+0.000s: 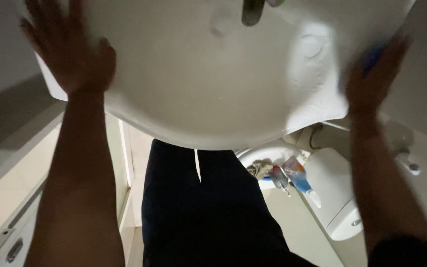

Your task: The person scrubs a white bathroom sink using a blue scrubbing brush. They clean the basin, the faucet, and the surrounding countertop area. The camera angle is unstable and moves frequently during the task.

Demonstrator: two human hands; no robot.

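The left hand is being pressed flat, fingers spread, on the left rim of the sink; nothing is being grasped by it. The right hand is being held at the right rim, and a small blue thing is being gripped in its fingers; this thing is blurred, so it is possibly a sponge or cloth, and its kind cannot be told. The sink is being seen close below the camera, filling the upper middle of the view, with the faucet at its top edge.

Risks, as judged from this view:
- The spread palm is being rested on smooth glazed ware. If the surface is wet, the hand may slip and balance may be lost.
- The blue thing is being pinched only at the fingertips. It may be dropped into the basin or to the floor.
- The bottles are being kept below the rim on a white bowl-like fixture. They may be knocked by anything falling.

Count:
- Hands: two.
- Sink: one.
- Faucet: one, partly cut off.
- Blue thing: one.
- Spray bottles: two, lying side by side.
- Crumpled rag: one, just beside the bottles.
- White cylindrical tank: one, lower right.
- Dark trousers: one pair, between the forearms.
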